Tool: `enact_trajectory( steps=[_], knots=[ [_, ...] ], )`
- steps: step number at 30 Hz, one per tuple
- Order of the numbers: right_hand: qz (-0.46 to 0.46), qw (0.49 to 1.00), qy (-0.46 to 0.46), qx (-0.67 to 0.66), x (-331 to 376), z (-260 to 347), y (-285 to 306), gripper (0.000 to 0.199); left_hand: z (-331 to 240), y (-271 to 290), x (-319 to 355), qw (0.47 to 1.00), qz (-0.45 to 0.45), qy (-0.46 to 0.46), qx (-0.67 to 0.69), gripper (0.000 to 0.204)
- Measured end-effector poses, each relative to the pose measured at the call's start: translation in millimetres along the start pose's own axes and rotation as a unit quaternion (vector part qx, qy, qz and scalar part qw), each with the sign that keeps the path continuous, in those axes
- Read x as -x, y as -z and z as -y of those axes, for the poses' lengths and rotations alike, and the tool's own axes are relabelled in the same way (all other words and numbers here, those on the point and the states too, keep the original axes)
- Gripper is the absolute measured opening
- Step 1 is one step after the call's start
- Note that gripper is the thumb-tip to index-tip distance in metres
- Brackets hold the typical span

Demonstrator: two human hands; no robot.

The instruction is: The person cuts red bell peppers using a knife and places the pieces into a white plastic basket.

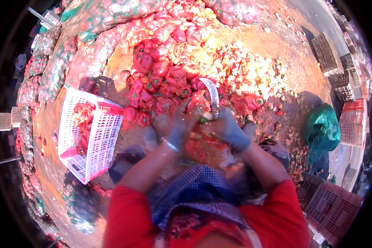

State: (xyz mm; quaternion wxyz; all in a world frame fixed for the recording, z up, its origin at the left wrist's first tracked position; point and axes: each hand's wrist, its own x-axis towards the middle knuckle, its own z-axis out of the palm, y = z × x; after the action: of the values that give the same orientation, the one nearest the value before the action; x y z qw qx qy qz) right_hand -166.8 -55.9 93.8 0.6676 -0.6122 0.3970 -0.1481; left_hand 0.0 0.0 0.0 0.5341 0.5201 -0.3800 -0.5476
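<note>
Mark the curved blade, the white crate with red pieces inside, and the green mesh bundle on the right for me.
Curved blade (pixel 214 95): head view, on the middle of its arc.
White crate (pixel 105 134): head view, on its slotted side wall.
Green mesh bundle (pixel 324 128): head view, on its folds.

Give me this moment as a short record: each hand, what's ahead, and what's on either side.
Left hand: left hand holding a red pepper, partly hidden by the fingers
Right hand: right hand gripping a curved blade beside the pepper
Ahead: heap of red peppers on the ground
Ahead, to the right: scattered pale scraps
Left side: white-and-pink crate with red pieces inside; filled net sacks beyond
Right side: green net bag
Image quality: hands blurred
</note>
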Motion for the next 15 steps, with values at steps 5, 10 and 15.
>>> enact_trajectory(
  steps=[5, 10, 15],
  knots=[
    [-0.033, 0.996, 0.062, -0.062, 0.8, -11.5, -6.2, 0.024, -17.9, -10.1, 6.9, 0.998, -0.001, -0.023, 0.055, 0.052],
    [-0.051, 0.998, 0.038, -0.019, -7.3, -12.8, -10.0, 0.021, -21.1, -3.1, 8.9, 0.997, -0.017, 0.000, 0.072, 0.051],
    [0.013, 0.987, 0.112, -0.113, -6.7, -11.8, -9.4, 0.019, -39.0, -0.8, 12.6, 0.999, 0.018, -0.021, 0.044, 0.056]
  ],
)
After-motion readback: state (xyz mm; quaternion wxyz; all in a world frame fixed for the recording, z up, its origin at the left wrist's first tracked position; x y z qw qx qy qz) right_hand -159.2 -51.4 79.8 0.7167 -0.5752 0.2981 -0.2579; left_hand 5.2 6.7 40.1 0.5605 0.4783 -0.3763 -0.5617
